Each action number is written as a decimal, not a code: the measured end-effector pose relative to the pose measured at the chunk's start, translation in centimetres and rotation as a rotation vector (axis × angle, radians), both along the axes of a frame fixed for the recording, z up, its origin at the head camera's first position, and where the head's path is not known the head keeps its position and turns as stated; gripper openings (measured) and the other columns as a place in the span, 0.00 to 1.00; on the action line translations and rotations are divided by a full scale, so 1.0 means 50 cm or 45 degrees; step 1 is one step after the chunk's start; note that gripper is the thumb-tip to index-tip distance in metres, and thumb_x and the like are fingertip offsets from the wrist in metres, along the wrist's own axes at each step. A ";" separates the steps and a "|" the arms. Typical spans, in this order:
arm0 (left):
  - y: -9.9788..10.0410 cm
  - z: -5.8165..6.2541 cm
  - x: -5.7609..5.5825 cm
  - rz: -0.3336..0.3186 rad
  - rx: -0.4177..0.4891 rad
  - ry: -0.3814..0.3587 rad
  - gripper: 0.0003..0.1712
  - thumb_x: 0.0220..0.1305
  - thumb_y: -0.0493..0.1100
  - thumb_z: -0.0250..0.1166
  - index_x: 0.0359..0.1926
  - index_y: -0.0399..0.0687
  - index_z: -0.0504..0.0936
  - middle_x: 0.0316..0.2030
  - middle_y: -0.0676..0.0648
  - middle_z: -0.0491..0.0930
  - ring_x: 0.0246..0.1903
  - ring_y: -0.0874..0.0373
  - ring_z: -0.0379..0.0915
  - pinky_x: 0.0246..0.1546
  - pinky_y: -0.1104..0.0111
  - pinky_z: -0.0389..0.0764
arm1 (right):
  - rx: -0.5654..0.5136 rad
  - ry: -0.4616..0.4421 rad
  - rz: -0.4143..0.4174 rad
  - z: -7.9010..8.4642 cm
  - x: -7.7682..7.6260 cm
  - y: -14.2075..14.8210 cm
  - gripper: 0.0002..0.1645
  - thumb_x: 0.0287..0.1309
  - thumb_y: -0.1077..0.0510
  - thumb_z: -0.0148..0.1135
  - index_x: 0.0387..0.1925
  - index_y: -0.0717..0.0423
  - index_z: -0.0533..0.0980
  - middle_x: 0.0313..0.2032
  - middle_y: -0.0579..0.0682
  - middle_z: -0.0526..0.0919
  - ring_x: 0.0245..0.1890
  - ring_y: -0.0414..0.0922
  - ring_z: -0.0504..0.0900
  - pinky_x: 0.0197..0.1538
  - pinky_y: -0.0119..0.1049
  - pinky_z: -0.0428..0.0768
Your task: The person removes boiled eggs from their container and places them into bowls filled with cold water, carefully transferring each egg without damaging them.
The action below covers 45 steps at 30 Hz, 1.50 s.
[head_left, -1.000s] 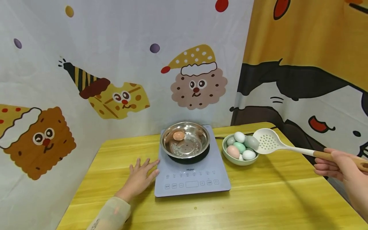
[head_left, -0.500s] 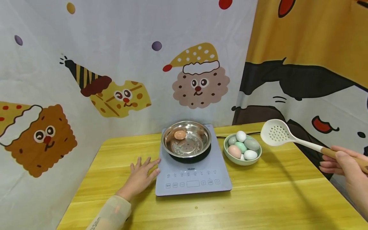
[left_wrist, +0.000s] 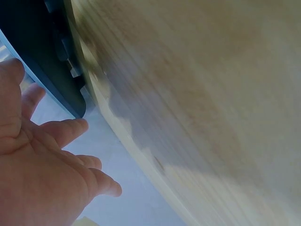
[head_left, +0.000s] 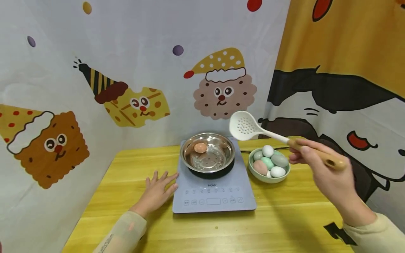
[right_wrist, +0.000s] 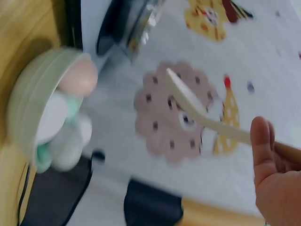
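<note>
My right hand point(head_left: 332, 175) grips the wooden handle of a white slotted ladle point(head_left: 245, 126), whose perforated head hangs in the air right of a shiny metal pan point(head_left: 190, 161). One brown egg point(head_left: 200, 148) is in the pan, which stands on a pale induction cooktop point(head_left: 218, 193). My left hand point(head_left: 156, 193) lies with fingers spread, fingertips at the cooktop's left edge. In the left wrist view, its fingers point(left_wrist: 66, 132) are close to the cooktop's dark side point(left_wrist: 37, 61). Beneath the ladle's handle is a green bowl point(head_left: 269, 179) of several eggs in white, grey, green and pink.
All of this stands on a yellow wooden table point(head_left: 126, 165). Behind it hangs a curtain point(head_left: 139, 42) with cartoon prints. A black cord point(head_left: 283, 148) runs along the back, behind the egg bowl.
My right hand has swung left with the slotted ladle, carrying its head from beside the egg bowl, up and across toward the pan. The left hand stays by the cooktop. The view shifts slightly.
</note>
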<state>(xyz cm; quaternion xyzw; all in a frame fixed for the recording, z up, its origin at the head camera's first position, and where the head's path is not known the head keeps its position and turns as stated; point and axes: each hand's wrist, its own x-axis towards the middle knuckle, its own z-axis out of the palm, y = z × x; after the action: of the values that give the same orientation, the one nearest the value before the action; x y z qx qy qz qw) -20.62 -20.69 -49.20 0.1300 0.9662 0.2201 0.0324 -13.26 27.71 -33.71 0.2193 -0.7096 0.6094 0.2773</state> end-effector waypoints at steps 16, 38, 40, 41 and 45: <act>0.003 0.002 0.001 0.014 0.005 -0.011 0.31 0.82 0.63 0.54 0.80 0.67 0.69 0.82 0.33 0.59 0.82 0.20 0.36 0.75 0.20 0.34 | 0.881 0.338 -0.060 -0.079 -0.169 -0.170 0.20 0.61 0.69 0.71 0.55 0.58 0.88 0.51 0.53 0.93 0.50 0.54 0.93 0.57 0.27 0.86; 0.004 0.000 0.000 0.013 -0.004 -0.012 0.31 0.83 0.63 0.53 0.81 0.67 0.68 0.82 0.34 0.58 0.82 0.20 0.36 0.74 0.20 0.34 | 0.637 -0.284 0.170 -0.119 -0.102 -0.163 0.20 0.75 0.59 0.65 0.64 0.60 0.83 0.34 0.48 0.93 0.32 0.34 0.87 0.37 0.32 0.85; 0.002 -0.002 -0.002 0.011 0.001 -0.015 0.31 0.83 0.62 0.52 0.81 0.66 0.68 0.82 0.34 0.58 0.82 0.20 0.35 0.74 0.20 0.33 | 0.604 -0.280 0.186 -0.125 -0.104 -0.161 0.20 0.75 0.61 0.64 0.64 0.63 0.82 0.37 0.50 0.94 0.32 0.36 0.89 0.38 0.31 0.86; 0.002 -0.003 -0.003 0.010 0.003 -0.015 0.31 0.84 0.62 0.52 0.81 0.66 0.68 0.82 0.34 0.58 0.82 0.20 0.35 0.74 0.20 0.33 | 0.577 -0.274 0.199 -0.130 -0.105 -0.161 0.20 0.75 0.63 0.64 0.64 0.63 0.82 0.39 0.51 0.94 0.33 0.37 0.90 0.40 0.30 0.86; 0.003 -0.004 -0.004 0.008 0.005 -0.026 0.31 0.84 0.62 0.52 0.81 0.66 0.68 0.82 0.34 0.58 0.82 0.20 0.35 0.74 0.20 0.33 | 0.454 -0.310 0.259 -0.148 -0.111 -0.163 0.20 0.76 0.65 0.62 0.65 0.67 0.80 0.44 0.58 0.94 0.36 0.42 0.93 0.46 0.30 0.89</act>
<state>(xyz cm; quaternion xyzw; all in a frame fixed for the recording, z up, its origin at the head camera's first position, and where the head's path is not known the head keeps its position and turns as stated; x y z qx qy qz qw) -20.82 -20.56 -49.41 0.1248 0.9658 0.2235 0.0414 -18.78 19.56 -41.13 0.2601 -0.8086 0.5211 0.0838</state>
